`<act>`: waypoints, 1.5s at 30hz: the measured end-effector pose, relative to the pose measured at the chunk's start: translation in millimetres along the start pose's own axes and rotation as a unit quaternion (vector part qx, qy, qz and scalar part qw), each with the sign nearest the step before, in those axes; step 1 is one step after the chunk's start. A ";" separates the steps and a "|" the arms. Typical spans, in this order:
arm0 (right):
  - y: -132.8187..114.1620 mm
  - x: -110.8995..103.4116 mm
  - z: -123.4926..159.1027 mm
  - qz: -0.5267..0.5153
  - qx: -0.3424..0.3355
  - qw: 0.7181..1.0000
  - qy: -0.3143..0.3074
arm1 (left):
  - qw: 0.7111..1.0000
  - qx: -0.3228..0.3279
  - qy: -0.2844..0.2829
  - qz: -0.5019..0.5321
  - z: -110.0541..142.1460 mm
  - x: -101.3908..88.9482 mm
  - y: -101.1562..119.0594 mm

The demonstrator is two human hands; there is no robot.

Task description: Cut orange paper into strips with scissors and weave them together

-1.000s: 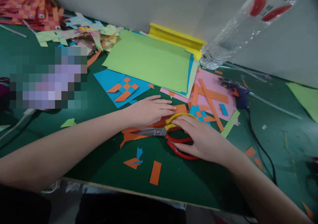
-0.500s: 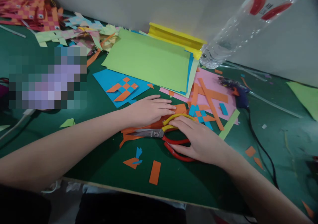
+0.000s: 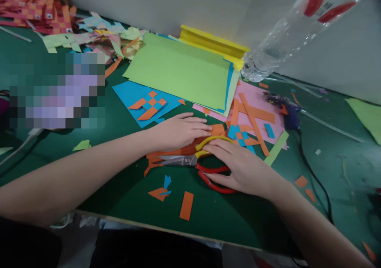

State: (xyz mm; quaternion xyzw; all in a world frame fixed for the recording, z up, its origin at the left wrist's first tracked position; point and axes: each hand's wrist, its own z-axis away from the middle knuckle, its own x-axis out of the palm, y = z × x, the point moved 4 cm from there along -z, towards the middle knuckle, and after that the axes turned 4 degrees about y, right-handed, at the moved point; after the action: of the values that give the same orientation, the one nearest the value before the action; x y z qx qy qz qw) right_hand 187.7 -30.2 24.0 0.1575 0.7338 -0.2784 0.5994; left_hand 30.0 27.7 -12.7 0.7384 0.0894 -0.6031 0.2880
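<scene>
My right hand (image 3: 242,167) grips a pair of scissors (image 3: 186,160), its fingers in the yellow and red handles. The blades are slightly parted and point left across orange paper (image 3: 157,156). My left hand (image 3: 181,131) lies flat on that paper with its fingers stretched to the right, covering much of it. Right of the hands is a partly woven orange-and-blue paper piece (image 3: 241,135). Farther back, a woven paper fish (image 3: 151,104) with a small eye rests on a blue sheet (image 3: 123,91).
A green paper stack (image 3: 178,69) lies at the back by a yellow holder (image 3: 214,44). A plastic bottle (image 3: 279,34) leans to its right. A dark glue gun (image 3: 291,115) trails a cable. Paper fish (image 3: 38,10) pile up far left; orange scraps (image 3: 186,205) lie near the front edge.
The whole view has shifted very slightly. Both hands and the scissors hold almost the same place on the orange paper.
</scene>
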 end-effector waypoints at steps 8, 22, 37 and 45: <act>0.0 6.5 -1.0 -0.021 0.045 0.999 -0.015 | 1.000 0.009 0.009 0.001 0.7 1.9 -0.9; -6.8 4.8 -5.5 -0.065 0.049 0.996 -0.025 | 1.000 0.016 0.023 -0.001 1.1 2.5 -1.2; -11.8 8.7 -10.0 -0.077 0.060 0.995 -0.031 | 1.000 0.006 0.006 -0.007 0.4 2.1 -0.1; -12.9 9.6 -9.1 -0.056 0.049 0.997 -0.024 | 0.998 0.016 0.055 -0.030 2.2 -2.5 3.8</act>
State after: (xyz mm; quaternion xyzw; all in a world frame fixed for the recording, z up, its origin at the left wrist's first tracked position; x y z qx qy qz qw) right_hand 171.0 -35.9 18.7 0.1385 0.7123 -0.3511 0.5917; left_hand 29.3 23.9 -9.3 0.7722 0.1176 -0.5712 0.2521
